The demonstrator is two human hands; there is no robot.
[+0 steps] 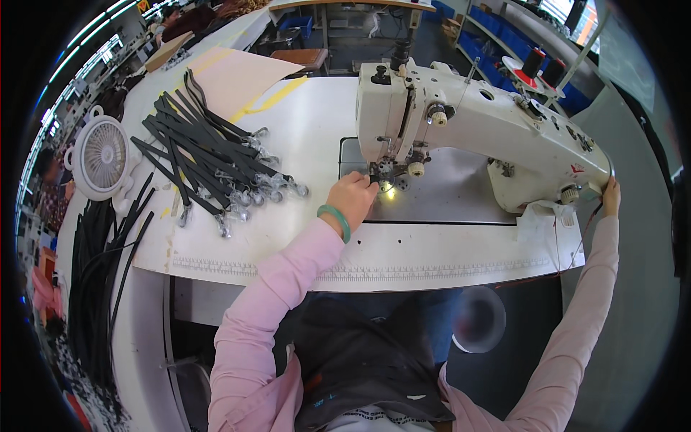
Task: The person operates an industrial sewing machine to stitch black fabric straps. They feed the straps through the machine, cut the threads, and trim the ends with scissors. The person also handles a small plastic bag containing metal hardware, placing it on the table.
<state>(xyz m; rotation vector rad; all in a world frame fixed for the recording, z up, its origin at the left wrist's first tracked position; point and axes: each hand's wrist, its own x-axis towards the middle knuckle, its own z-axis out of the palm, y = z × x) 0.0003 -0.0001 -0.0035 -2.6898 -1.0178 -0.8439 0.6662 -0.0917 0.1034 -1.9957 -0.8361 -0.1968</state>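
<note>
Head view: worn on the head, left of a pair
Facing: down and forward across the white bench (pixel 432 248) and sewing machine (pixel 468 108)
Nearness: wearer's torso (pixel 360 360) close below, brown stool (pixel 301 57) well beyond
Lens: wide fisheye, edges bending

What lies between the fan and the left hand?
The head view shows a pile of black straps nearer the fan, then bare white tabletop before the left hand.

Glossy sewing machine (pixel 497 115) (painted metal)
</note>
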